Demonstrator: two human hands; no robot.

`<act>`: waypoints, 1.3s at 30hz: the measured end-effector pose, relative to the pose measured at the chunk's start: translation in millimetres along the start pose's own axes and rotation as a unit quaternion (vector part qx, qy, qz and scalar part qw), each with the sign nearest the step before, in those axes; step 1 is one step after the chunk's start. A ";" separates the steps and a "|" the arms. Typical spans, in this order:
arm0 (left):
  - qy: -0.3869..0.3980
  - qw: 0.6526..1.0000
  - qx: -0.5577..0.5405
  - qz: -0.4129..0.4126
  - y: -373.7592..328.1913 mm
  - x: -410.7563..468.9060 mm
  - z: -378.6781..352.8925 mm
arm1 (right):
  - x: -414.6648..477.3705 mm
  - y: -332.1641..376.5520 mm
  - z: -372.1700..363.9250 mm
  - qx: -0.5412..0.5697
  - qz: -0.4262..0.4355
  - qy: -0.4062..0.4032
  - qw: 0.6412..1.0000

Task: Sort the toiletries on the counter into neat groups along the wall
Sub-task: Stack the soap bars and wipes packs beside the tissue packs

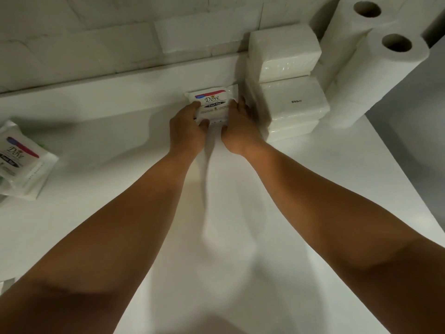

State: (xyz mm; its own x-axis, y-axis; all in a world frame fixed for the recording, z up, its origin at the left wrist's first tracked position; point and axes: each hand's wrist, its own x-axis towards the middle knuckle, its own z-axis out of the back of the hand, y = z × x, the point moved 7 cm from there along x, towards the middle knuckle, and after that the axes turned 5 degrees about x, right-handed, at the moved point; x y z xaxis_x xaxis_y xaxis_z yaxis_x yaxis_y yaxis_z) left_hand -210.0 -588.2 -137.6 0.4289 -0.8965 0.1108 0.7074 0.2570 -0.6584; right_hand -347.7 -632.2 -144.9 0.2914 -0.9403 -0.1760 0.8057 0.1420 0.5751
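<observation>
Fingers [194,109] of the left hand [186,131] curl over the left edge of a Dove soap pack [212,102], with the thumb tucked against its near edge. On the other side, the right hand [237,127] lays its fingers along the pack's right edge and brings its thumb in at the near edge, so both hands close narrowly on the pack and hold it between them.

It is a small, flat, rectangular packet in glossy white film with crimped ends. It carries a red and blue band, the printed brand name and a dark strip reading "Fresh Red". It faces label up, far out on the bench [216,225] near the low ledge [120,80] at the foot of the wall [96,32]. Something white shows under its near edge; whether that is another packet I cannot tell.

Just beside the right hand stand the tissue packs [293,100], soft white blocks in clear shiny wrap, stacked against the wall. Beyond them stand tall white paper rolls [375,75] with dark hollow cores. The bench is smooth, matt and white, and the wall is pale rectangular tile. Well apart at the left edge lies a second Dove pack [20,160], tilted and resting on other packets.
</observation>
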 end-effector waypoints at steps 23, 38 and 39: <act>-0.040 0.997 -0.042 -0.056 30.0 -140.2 141.4 | -178.5 105.8 -9.2 0.076 0.172 -0.065 0.980; 0.021 0.999 0.022 -0.031 172.9 -271.2 287.9 | -328.9 215.0 -138.0 0.080 0.208 0.029 0.975; 0.030 0.999 0.030 -0.025 184.7 -277.0 293.3 | -336.5 222.6 -148.2 0.075 0.207 0.041 0.975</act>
State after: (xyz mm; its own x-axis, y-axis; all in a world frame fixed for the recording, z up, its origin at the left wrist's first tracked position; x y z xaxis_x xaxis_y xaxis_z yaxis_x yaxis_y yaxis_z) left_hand -33.4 -186.6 -71.5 0.3592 -0.9284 0.0951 0.7598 0.2318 -0.6074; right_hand -189.9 -238.4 -76.1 0.6215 -0.7826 0.0364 0.5276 0.4524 0.7190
